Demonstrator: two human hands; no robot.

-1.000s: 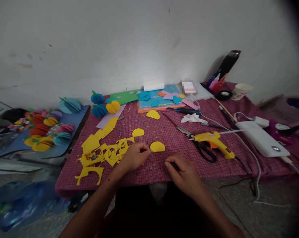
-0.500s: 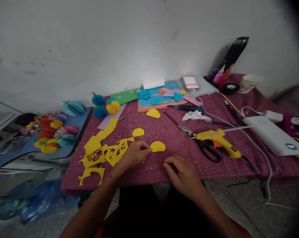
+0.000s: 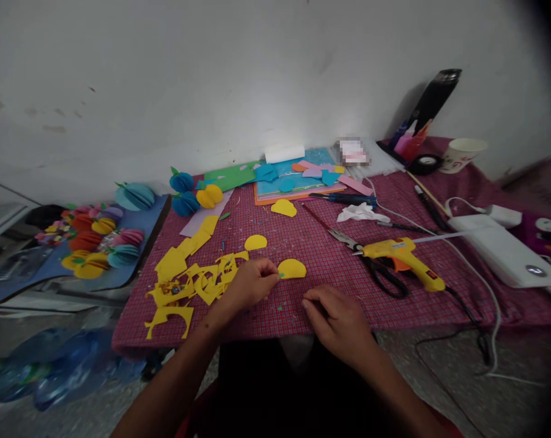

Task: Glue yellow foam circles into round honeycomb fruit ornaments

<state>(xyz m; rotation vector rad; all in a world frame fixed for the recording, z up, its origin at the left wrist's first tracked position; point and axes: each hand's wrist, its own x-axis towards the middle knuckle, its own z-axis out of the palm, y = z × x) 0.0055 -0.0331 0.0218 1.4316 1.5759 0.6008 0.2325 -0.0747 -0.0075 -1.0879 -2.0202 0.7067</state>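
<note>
My left hand (image 3: 257,281) is closed in a pinch, with a small green piece (image 3: 281,275) at its fingertips. Right beside those fingertips lies a yellow half-round foam or paper cutout (image 3: 292,268); the green piece overlaps its left corner. My right hand (image 3: 334,316) rests near the table's front edge, thumb and forefinger apart, nothing seen between them. Another yellow half-round (image 3: 256,243) and a stack of yellow cutouts (image 3: 283,208) lie farther back. A tiny green scrap (image 3: 280,308) sits on the cloth between the hands.
Yellow offcuts (image 3: 207,283) spread left of my left hand. To the right lie a yellow glue gun (image 3: 401,255), pliers (image 3: 346,239), black-handled scissors (image 3: 387,281) and a white power bank (image 3: 508,249). Finished paper pumpkins (image 3: 182,204) stand back left. A paper cup (image 3: 462,155) stands back right.
The view has shifted very slightly. Both hands keep nearly the same place and pose, the left still pinching beside the yellow half-round.
</note>
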